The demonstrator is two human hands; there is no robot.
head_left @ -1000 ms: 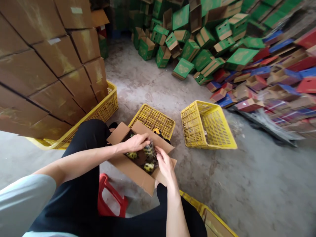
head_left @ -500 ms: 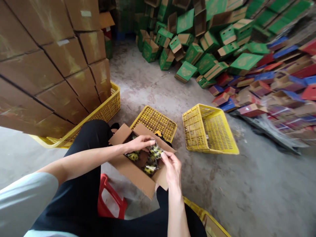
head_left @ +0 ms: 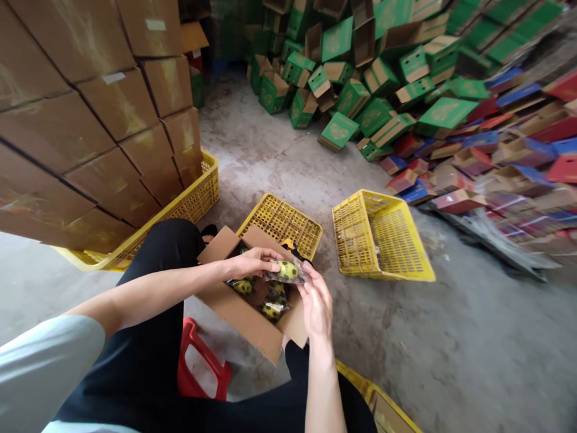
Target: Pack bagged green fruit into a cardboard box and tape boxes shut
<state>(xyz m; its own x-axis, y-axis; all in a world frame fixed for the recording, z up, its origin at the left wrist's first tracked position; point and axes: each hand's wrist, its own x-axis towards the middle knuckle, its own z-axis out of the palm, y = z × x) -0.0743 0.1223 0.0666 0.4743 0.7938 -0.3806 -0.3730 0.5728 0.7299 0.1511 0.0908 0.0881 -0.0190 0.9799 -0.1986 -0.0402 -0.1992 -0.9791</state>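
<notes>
I saw a yellow crate (head_left: 280, 218) beyond the carton (head_left: 238, 319), a basket (head_left: 354, 237) right of it. Over it, the left hand (head_left: 253, 262) pinched a spotted packet (head_left: 287, 272), levelled since earlier; the right hand's (head_left: 318, 305) hold I couldn't tell.

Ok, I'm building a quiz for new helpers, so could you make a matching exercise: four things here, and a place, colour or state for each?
Things:
1. spotted wrapped item
2. plastic stool
3. open carton
4. green cartons

Matches:
A. red
B. heaped across the floor, farther off
C. flaps spread, spotted packets inside
D. between the left hand and right hand

Pairs: 1-D, 2-A, 3-C, 4-B
</notes>
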